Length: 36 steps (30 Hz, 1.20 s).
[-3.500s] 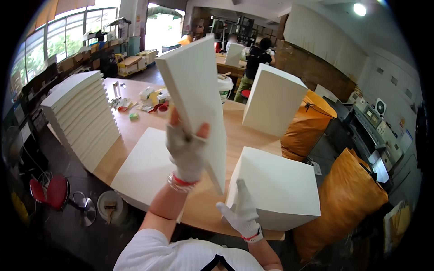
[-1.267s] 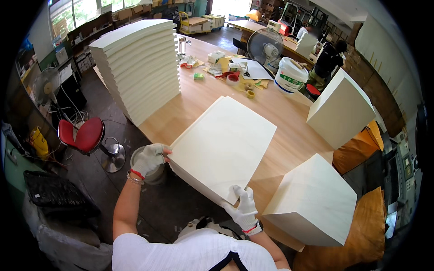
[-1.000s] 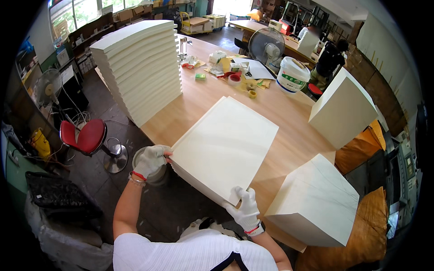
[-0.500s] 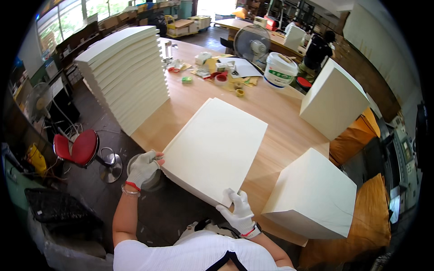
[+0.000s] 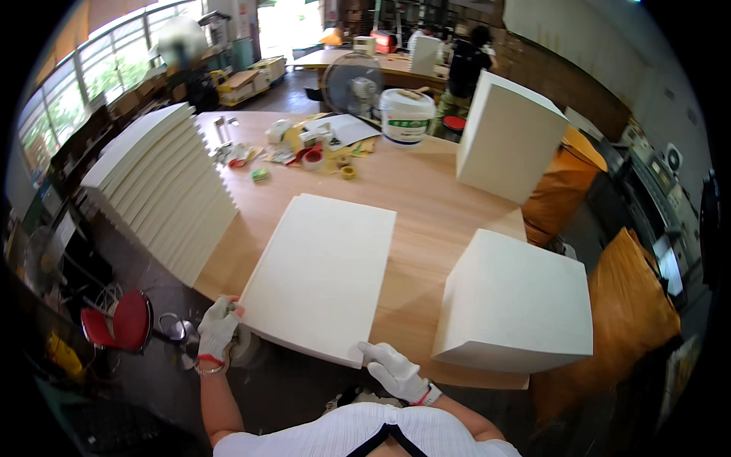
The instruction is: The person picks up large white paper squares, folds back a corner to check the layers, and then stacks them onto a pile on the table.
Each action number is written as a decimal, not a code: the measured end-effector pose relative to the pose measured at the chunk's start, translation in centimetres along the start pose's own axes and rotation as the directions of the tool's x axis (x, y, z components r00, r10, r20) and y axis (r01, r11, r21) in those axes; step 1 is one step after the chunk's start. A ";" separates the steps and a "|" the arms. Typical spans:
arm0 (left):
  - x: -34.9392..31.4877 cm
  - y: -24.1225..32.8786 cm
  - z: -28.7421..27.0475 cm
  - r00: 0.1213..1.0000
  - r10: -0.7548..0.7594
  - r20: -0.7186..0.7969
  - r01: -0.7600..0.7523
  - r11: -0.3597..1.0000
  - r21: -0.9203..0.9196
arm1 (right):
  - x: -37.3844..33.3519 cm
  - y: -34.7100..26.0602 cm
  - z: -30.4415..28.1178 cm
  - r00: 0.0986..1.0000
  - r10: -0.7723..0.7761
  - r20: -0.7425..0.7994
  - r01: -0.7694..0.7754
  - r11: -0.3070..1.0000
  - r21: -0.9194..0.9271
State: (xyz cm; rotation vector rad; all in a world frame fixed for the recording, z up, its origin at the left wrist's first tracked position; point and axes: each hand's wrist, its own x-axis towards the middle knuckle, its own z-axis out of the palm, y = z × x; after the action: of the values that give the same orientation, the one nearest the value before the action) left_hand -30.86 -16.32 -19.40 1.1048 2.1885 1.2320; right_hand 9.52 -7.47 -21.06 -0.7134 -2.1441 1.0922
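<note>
A shallow stack of large white sheets (image 5: pixel 324 278) lies at the table's near edge in front of me. My left hand (image 5: pixel 218 331), in a white glove with bare fingertips, is closed at the stack's near left corner. At the near right corner my gloved right hand (image 5: pixel 392 373) has its fingers stretched out, one fingertip touching the edge. To the right stands a tall white paper block (image 5: pixel 518 297). A high pile of white stacks (image 5: pixel 160 190), laid in staggered layers, rises on the left.
Another tall white block (image 5: pixel 510 141) stands at the table's far right. Farther back are a white bucket (image 5: pixel 406 118), a fan (image 5: pixel 354 84), tape rolls (image 5: pixel 312 158) and loose papers. A red stool (image 5: pixel 131 320) is left of the table; an orange sack (image 5: pixel 609 327) is at the right. A person (image 5: pixel 466 68) stands behind.
The view has swung to the right and tilted up. The sheets look squarer to me now. My left hand stays at its corner; my right hand's fingers have straightened and slid outward along the corner.
</note>
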 end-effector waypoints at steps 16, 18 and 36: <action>-8.5 26.2 14.5 0.404 0.878 0.255 -0.914 0.399 0.074 | -22.8 4.7 -31.1 0.203 0.085 -0.976 -0.612 0.789 -0.058; -10.7 30.1 18.0 0.319 0.901 0.295 -0.935 0.351 -0.060 | -25.0 4.5 -32.3 0.337 0.216 -0.916 -0.663 0.745 -0.069; -18.1 39.7 43.8 -0.165 0.781 0.602 -0.902 0.129 -0.413 | -18.0 -0.2 -37.1 0.725 -0.389 -0.568 -0.264 0.605 -0.751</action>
State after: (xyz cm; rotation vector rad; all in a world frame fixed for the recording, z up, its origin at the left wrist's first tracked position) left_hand 26.60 4.61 -10.01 2.7959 0.5860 0.5796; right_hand 48.41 -1.43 -8.71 -1.1862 -1.8349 -0.3290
